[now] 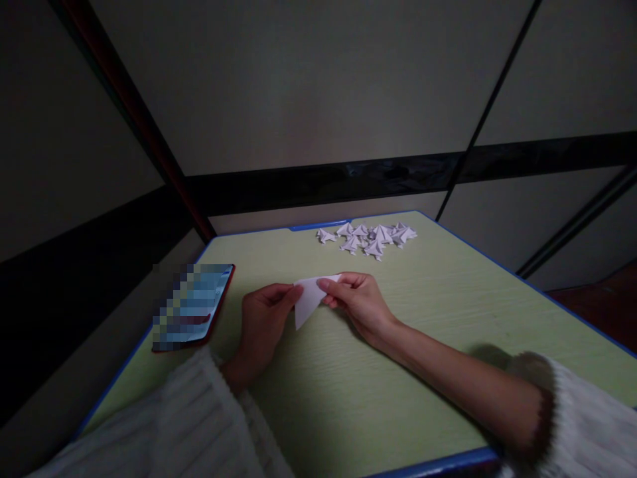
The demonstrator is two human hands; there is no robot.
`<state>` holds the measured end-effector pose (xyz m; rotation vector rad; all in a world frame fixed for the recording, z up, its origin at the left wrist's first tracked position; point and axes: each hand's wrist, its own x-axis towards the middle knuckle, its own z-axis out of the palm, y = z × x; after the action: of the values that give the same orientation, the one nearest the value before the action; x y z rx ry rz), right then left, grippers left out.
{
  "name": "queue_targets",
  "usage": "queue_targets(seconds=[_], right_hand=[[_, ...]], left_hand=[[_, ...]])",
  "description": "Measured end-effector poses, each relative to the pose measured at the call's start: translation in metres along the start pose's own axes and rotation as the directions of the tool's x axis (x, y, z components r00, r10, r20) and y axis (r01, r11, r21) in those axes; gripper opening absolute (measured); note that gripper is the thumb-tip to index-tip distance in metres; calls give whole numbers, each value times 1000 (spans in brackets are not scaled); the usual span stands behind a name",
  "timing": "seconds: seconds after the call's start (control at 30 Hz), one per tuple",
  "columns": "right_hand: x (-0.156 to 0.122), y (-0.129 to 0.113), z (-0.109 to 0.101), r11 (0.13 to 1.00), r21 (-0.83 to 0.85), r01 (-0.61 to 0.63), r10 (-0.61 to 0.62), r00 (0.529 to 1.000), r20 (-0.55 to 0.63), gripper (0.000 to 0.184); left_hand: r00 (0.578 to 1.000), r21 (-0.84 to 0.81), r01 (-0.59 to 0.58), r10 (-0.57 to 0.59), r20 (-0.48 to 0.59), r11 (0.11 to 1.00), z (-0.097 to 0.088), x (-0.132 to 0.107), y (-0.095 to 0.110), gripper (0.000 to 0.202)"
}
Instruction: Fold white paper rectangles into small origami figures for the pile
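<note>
A small piece of white paper (307, 305), folded into a triangle with one point hanging down, is held between both hands above the table. My left hand (263, 322) pinches its left corner with thumb and fingers. On the upper right part of the paper, my right hand (361, 302) grips with the thumb in front and the fingers behind. Beyond the hands, a cluster of white folded paper figures (381, 236) with pointed legs lies near the far edge of the table. The back of the paper is hidden from view.
The pale green table (438, 305) has a blue rim. At its left side lies a phone or tablet (199, 305) with a dark red edge, its screen partly blurred out. Grey panels (308, 93) with a black glossy strip (318, 182) stand right behind the table.
</note>
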<state>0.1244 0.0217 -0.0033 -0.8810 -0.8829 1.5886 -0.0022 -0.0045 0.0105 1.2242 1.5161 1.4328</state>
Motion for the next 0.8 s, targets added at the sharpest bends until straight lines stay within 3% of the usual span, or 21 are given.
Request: queue_targets(seconds=[0.2, 0.6, 0.8], right_hand=[[1, -3, -1, 999, 29, 19, -20, 999, 41, 19], [1, -2, -2, 993, -60, 98, -98, 995, 9, 16], [0, -7, -5, 964, -178, 198, -177, 976, 128, 13]], left_hand=[[1000, -13, 5, -5, -10, 1000, -1, 2, -3, 17], [1000, -40, -2, 1, -22, 999, 0, 1, -1, 13], [1000, -26, 14, -15, -8, 1000, 0, 1, -2, 11]])
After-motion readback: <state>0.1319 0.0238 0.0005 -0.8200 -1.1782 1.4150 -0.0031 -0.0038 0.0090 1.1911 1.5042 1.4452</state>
